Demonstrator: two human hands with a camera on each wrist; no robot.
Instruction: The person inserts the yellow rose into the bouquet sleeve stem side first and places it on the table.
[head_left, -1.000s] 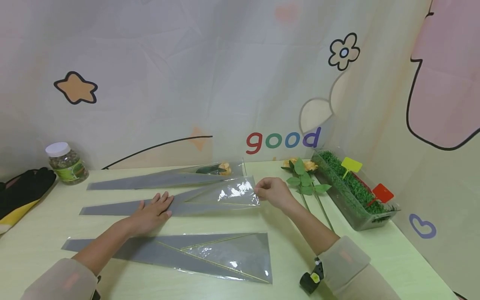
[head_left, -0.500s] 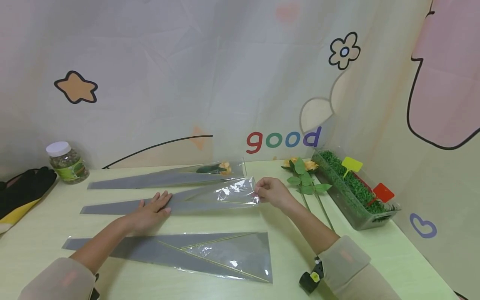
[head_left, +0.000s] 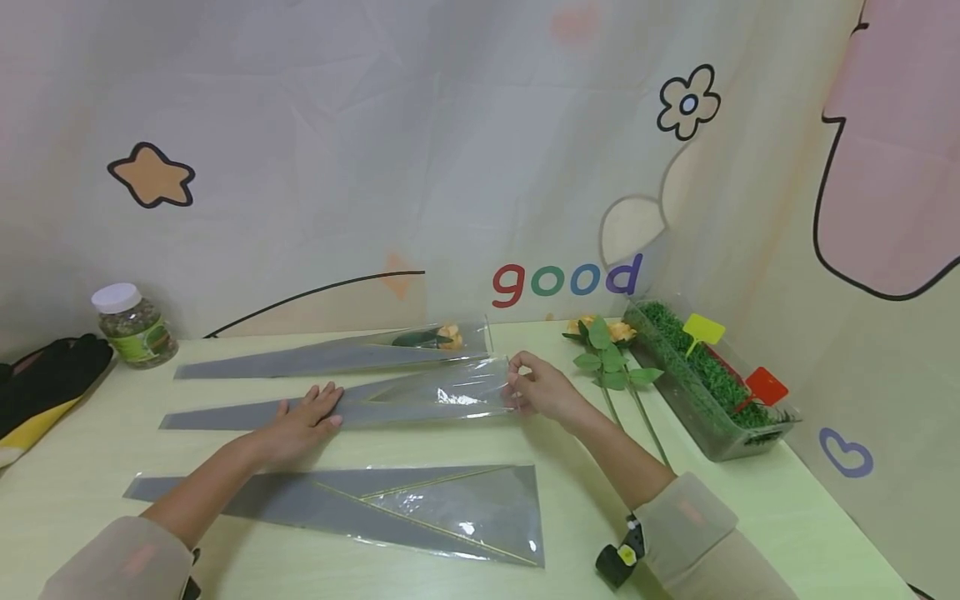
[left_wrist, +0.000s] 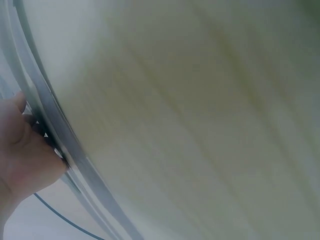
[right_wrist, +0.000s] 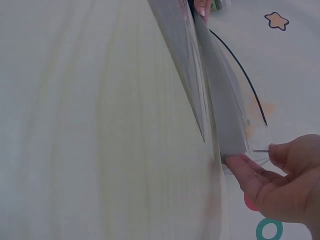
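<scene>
Flat on the narrow part of the middle flower sleeve (head_left: 427,393), a long grey wrapper with a clear window, rests my left hand (head_left: 300,425), fingers spread. My right hand (head_left: 547,387) holds that sleeve at its wide right end. In the right wrist view, the fingers (right_wrist: 245,172) lie at the grey sheet's edge, while the thumb (right_wrist: 280,152) is at the thin clear film, apart from them. Nearer me lies another flower sleeve (head_left: 420,508) with gold lines. Behind is a third sleeve (head_left: 300,360) with a peach artificial rose (head_left: 450,337) inside.
Right of the sleeves lie artificial roses (head_left: 611,354) with green leaves and long stems. A clear box (head_left: 720,442) of artificial grass with yellow and red tags stands at the right. At the left are a white-lidded jar (head_left: 138,333) and a black-and-yellow cloth item (head_left: 56,383).
My right fingers have shifted and spread at the sleeve's wide end, and its clear window now lies differently, with less glare. My left hand stays in place.
</scene>
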